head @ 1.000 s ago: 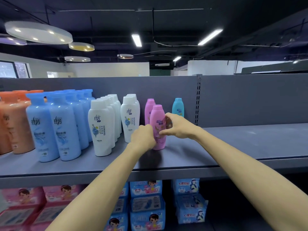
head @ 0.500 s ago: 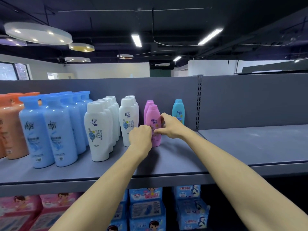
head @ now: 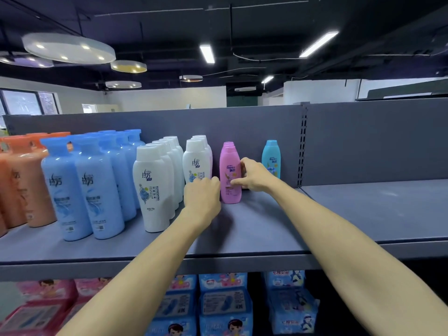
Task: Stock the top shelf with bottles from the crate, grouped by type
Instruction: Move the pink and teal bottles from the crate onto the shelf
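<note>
Both hands, left hand (head: 202, 194) and right hand (head: 254, 175), pinch the pink bottle (head: 229, 174) between their fingers; best slide it squarely back, upright, behind-row aligned.

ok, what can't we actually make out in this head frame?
- Crate: not in the head view at all.
- Pink bottle row: front bottle hides how many stand behind it.
- Left hand: seen from the back, so its fingertips and any contact are hidden.
- Orange bottles: cut off by the left edge.
- Teal bottle: base hidden behind the right hand.
</note>
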